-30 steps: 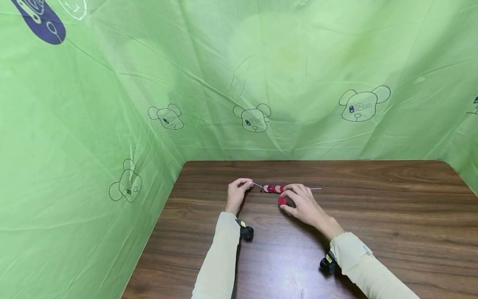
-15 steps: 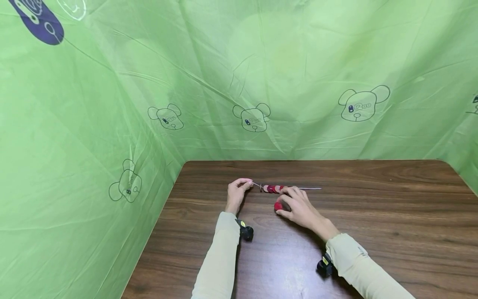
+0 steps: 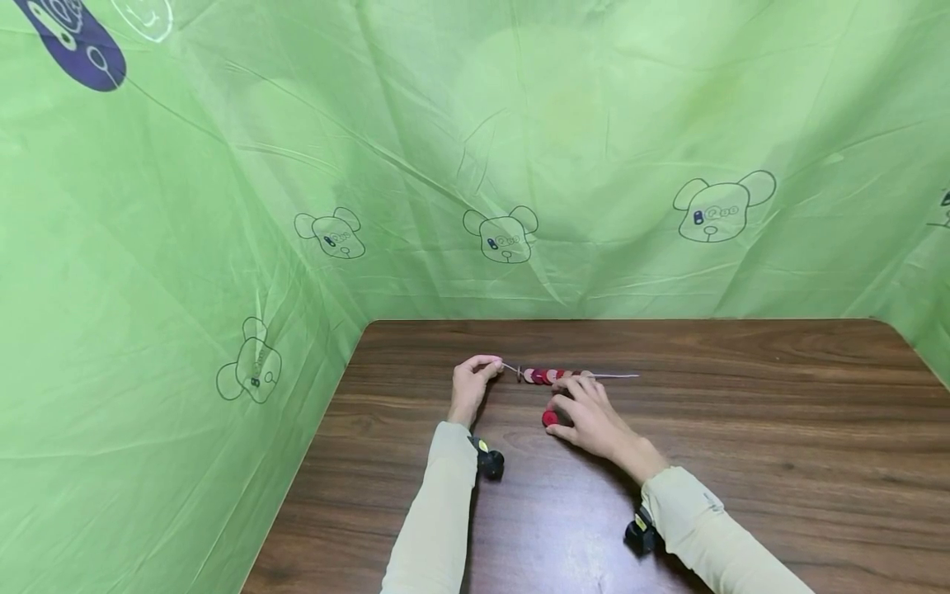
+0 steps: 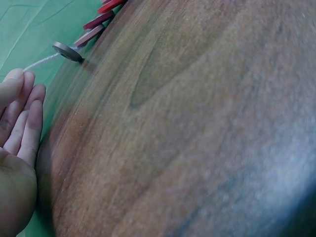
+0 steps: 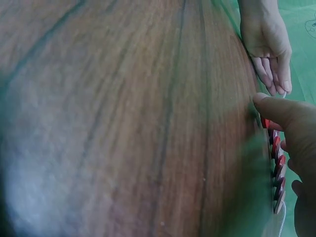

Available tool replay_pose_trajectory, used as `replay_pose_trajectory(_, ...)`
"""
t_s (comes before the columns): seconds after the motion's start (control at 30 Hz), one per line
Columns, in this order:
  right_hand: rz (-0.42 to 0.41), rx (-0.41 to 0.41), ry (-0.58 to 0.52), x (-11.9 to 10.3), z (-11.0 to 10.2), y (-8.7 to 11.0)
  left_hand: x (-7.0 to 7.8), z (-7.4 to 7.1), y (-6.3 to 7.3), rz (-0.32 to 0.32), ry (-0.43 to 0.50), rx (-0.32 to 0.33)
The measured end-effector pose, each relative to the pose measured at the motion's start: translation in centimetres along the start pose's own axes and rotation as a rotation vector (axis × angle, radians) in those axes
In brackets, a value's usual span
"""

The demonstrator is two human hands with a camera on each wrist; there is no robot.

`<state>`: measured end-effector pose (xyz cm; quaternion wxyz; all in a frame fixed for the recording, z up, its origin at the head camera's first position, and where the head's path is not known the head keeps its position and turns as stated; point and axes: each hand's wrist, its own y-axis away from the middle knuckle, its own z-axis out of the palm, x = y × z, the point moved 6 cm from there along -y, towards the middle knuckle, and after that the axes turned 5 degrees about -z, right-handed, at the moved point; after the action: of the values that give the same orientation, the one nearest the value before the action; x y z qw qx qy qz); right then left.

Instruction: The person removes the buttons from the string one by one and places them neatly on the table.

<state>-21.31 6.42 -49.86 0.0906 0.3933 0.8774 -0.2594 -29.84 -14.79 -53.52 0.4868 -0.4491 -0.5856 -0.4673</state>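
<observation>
A row of round flat discs (image 3: 551, 376) in reds, pinks and dark purple lies strung on a thin pale cord (image 3: 616, 376), overlapping one another. At its left end a brown disc (image 4: 67, 51) stands on edge. My left hand (image 3: 471, 384) pinches the cord's left end between thumb and fingertips, just beyond that brown disc. A single red disc (image 3: 550, 418) sits between the thumb and forefinger of my right hand (image 3: 594, 419), in front of the row. The other right fingertips reach over the row. In the right wrist view, the thumb partly hides the red disc (image 5: 265, 122).
The brown wooden table (image 3: 787, 445) spreads out all around. Green cloth (image 3: 594, 272) with printed bear heads hangs behind the table and on both sides. Small black cameras (image 3: 490, 462) are strapped to both wrists.
My right hand has slid left and nearer to me, and the red disc has come along. More discs at the row's right end show now. My left hand has stayed still.
</observation>
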Motion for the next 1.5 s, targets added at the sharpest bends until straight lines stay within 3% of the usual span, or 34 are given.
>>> replay_pose_trajectory(0.7, 0.002, 0.002, 0.001, -0.2, 0.63, 0.14, 0.15, 0.06, 0.08, 0.0, -0.006, -0.008)
replay_pose_trajectory(1.5, -0.015, 0.059, -0.019, -0.25, -0.05, -0.23, 0.06, -0.05, 0.03, 0.005, -0.017, -0.013)
